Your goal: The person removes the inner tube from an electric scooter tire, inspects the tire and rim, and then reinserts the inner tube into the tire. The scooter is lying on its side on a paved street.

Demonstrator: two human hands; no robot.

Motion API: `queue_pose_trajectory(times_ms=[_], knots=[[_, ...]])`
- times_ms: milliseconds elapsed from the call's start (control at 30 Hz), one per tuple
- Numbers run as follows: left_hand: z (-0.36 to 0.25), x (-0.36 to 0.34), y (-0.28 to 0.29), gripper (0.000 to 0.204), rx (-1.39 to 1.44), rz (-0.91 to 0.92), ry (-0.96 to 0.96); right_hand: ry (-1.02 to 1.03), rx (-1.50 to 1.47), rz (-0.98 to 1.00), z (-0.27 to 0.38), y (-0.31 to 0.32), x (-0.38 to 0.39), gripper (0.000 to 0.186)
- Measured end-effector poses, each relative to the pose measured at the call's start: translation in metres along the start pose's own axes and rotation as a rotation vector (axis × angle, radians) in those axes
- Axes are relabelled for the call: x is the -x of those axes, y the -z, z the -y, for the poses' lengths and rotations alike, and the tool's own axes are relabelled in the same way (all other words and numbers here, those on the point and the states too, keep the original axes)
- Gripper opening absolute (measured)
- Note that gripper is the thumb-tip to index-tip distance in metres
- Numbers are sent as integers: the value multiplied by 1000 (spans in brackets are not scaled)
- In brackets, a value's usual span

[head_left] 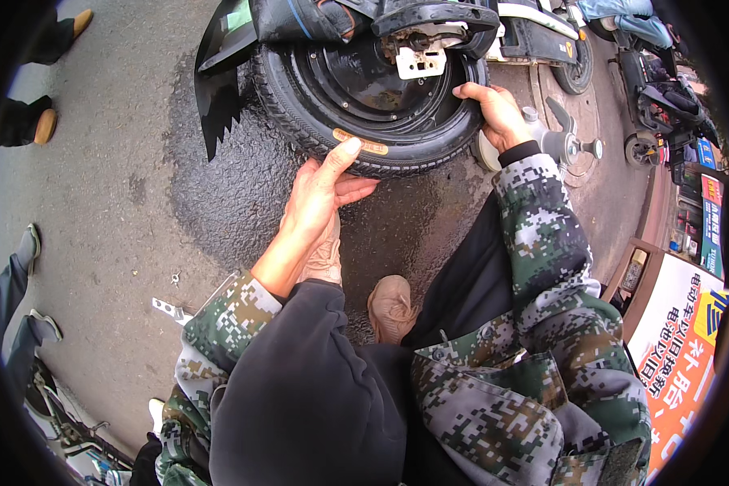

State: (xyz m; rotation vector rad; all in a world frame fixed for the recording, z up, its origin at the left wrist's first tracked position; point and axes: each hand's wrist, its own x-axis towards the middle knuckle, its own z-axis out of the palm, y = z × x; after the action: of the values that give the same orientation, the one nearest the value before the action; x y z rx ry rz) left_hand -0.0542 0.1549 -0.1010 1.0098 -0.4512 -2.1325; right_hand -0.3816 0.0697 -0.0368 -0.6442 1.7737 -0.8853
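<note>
A black scooter wheel (296,93), with a dark hub and an orange oval label (360,142) on its tyre, lies tilted under the vehicle's body. My left hand (324,198) holds the near edge of the tyre, thumb on the sidewall by the label, fingers underneath. My right hand (498,117) grips the tyre's right side, thumb over its inner edge. Above the hub sits a white metal bracket (419,65); a torn black plastic guard (217,105) hangs at the wheel's left.
Wet pavement (211,202) surrounds my shoes (393,304). A silver metal tool (559,146) stands right of the wheel; a metal plate (168,312) lies at left. Scooters (656,105) and a signboard (680,348) line the right. Other people's feet (44,125) show at the left.
</note>
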Motion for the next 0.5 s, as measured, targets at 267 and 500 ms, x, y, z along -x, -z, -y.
queue_pose_trajectory(times_ms=[267, 500], knots=[[-8, 7, -7, 77, -27, -20, 15, 78, 62, -60, 1, -4, 6, 27], [-10, 9, -8, 78, -29, -20, 26, 120, 137, -43, 3, -3, 5, 29]])
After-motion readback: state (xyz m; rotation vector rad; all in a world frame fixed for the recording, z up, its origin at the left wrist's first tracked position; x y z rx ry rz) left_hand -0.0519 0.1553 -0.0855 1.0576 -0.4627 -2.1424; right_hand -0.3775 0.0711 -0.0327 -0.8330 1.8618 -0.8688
